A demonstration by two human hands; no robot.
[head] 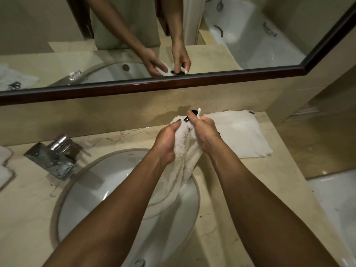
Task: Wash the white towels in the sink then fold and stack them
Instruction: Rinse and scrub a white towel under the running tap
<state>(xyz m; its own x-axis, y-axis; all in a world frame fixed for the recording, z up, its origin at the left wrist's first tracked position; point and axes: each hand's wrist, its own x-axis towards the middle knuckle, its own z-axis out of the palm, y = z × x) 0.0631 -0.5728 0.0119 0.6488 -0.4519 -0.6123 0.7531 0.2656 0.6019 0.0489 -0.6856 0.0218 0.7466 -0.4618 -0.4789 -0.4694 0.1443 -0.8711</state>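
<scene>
Dim, warm light overhead; glare glints on the faucet [57,157] (soft shadows beneath), wide-angle bending the mirror frame [173,84].

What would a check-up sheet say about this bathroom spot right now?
Surface: marble counter, round sink set in it.
Job's things: white towel held up, its tail hanging into the sink; folded towel flat on the counter to the right.
Clutter: more white cloth at the left edge; small black-and-white thing, unclear what.
Hands: left hand and right hand both grip the towel.
Cables: nothing seen.
Surroundings: tap, mirror, bathtub.
</scene>
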